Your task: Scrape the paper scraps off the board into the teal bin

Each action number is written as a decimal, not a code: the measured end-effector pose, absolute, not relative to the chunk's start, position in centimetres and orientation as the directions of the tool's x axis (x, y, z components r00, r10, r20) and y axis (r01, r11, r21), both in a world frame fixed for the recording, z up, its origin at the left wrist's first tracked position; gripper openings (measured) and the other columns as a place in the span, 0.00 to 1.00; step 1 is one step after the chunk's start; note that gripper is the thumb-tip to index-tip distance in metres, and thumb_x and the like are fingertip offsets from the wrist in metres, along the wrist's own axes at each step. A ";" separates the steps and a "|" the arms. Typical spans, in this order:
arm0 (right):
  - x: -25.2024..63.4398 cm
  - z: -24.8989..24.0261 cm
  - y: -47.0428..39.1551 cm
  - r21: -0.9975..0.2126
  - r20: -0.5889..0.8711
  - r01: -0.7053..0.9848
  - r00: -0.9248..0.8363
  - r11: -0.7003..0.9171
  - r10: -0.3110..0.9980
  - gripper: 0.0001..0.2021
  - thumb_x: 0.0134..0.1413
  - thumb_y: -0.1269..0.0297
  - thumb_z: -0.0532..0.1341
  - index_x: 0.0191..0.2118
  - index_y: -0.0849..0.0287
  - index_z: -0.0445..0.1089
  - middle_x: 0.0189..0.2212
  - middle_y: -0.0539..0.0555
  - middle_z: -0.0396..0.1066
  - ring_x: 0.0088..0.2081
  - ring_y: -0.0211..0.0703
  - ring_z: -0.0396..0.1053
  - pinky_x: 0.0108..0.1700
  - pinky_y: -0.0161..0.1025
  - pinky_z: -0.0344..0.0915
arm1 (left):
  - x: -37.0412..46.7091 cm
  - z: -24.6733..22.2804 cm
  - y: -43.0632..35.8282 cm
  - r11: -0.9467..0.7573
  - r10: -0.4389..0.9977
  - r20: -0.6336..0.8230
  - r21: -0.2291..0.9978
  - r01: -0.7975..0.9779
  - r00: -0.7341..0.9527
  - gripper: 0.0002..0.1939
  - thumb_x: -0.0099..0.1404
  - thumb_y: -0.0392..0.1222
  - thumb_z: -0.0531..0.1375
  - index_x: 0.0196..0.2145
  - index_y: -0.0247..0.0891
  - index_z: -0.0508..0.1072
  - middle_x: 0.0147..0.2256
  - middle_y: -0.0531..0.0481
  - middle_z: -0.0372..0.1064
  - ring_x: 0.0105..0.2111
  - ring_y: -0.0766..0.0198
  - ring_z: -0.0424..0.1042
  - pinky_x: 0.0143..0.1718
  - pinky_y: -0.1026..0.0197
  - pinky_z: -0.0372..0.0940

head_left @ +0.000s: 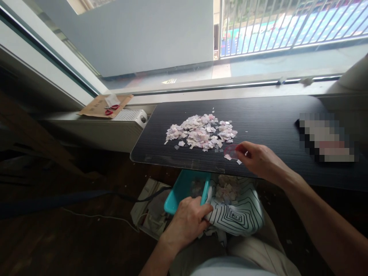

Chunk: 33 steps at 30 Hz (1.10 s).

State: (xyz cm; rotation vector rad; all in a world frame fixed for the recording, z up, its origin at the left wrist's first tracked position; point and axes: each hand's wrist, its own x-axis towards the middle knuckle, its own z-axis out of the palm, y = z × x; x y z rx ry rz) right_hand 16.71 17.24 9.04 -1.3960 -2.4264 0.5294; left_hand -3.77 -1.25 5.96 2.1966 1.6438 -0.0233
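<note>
Paper scraps (201, 132), white with pale pink and lilac, small and roughly square, lie in a loose heap on the dark tabletop (267, 119), with a few strays near its front edge. The right hand (260, 158) has its fingers pinched shut on a pink see-through piece (230, 150), at the heap's near right side. The left hand's (189, 216) fingers curl at the turquoise tub (179, 191), thumb by the patterned cloth (237, 216); their exact grip cannot be told.

Scraps (201, 132) are heaped on the tabletop (273, 119) at mid-frame. Just right of centre, a pink piece (230, 150) is pinched by the right grip (260, 159); at lower centre, a bin (179, 189) is grasped by the left grip (188, 216).
</note>
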 end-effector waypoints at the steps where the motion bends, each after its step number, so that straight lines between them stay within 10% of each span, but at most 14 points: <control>1: 16.8 9.1 17.2 -0.437 0.062 0.773 -0.483 0.459 0.873 0.09 0.54 0.60 0.53 0.31 0.55 0.69 0.22 0.50 0.70 0.23 0.38 0.64 0.26 0.35 0.53 | -3.8 6.0 -1.2 -0.233 0.917 -0.247 0.302 0.924 0.312 0.06 0.60 0.38 0.60 0.37 0.42 0.73 0.30 0.51 0.65 0.29 0.61 0.63 0.32 0.60 0.57; 33: 21.0 9.3 15.0 -0.549 -0.092 0.726 -0.545 0.414 0.833 0.08 0.54 0.61 0.55 0.31 0.55 0.69 0.21 0.47 0.70 0.22 0.36 0.64 0.25 0.34 0.55 | -3.7 5.9 -1.1 -0.269 0.927 -0.176 0.301 0.915 0.331 0.06 0.59 0.34 0.59 0.35 0.42 0.72 0.28 0.52 0.62 0.28 0.61 0.60 0.30 0.61 0.52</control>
